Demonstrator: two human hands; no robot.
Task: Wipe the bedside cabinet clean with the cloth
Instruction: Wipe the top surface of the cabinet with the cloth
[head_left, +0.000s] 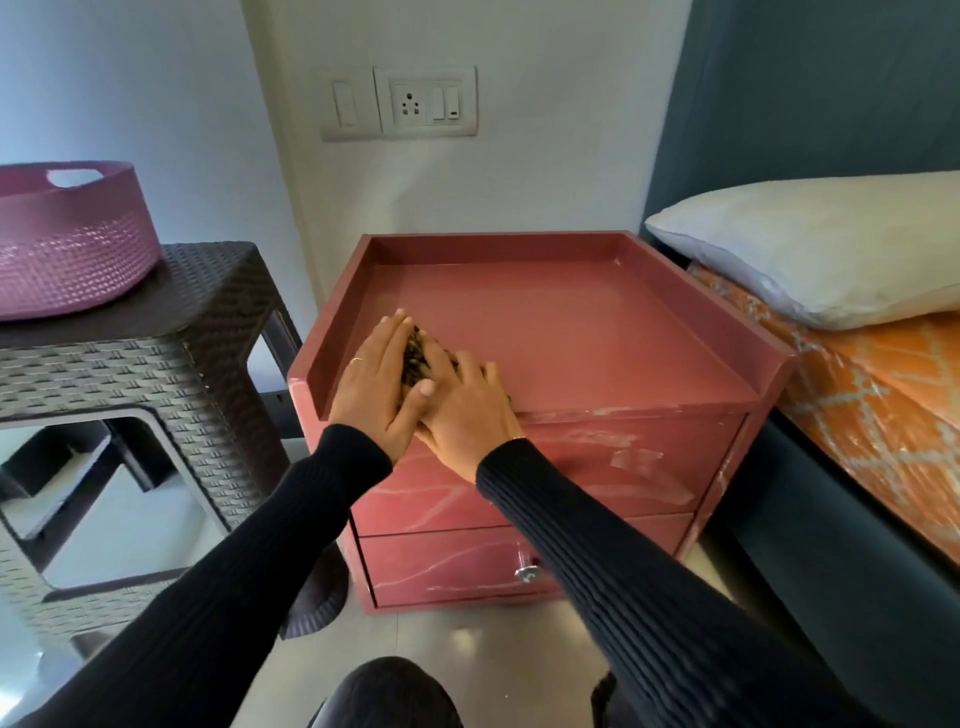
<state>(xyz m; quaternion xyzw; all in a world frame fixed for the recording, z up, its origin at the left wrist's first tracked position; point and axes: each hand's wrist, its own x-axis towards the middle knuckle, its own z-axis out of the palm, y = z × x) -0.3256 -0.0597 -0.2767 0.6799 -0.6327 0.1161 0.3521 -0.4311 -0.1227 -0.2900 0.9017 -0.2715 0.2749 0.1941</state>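
The red bedside cabinet (571, 332) has a raised rim round its top and two drawers with pale smears on their fronts. A small dark patterned cloth (415, 357) lies near the front left corner of the top, mostly hidden under my hands. My left hand (374, 376) lies flat on its left side with straight fingers, a ring on one finger. My right hand (467, 413) presses on the cloth from the right, fingers stretched forward over it. The left thumb overlaps the right hand.
A dark woven stool (208, 306) stands left of the cabinet with a pink basket (72, 244) on it. A bed with an orange sheet (883, 395) and a white pillow (810, 249) is at the right. A switch panel (400, 104) is on the wall behind.
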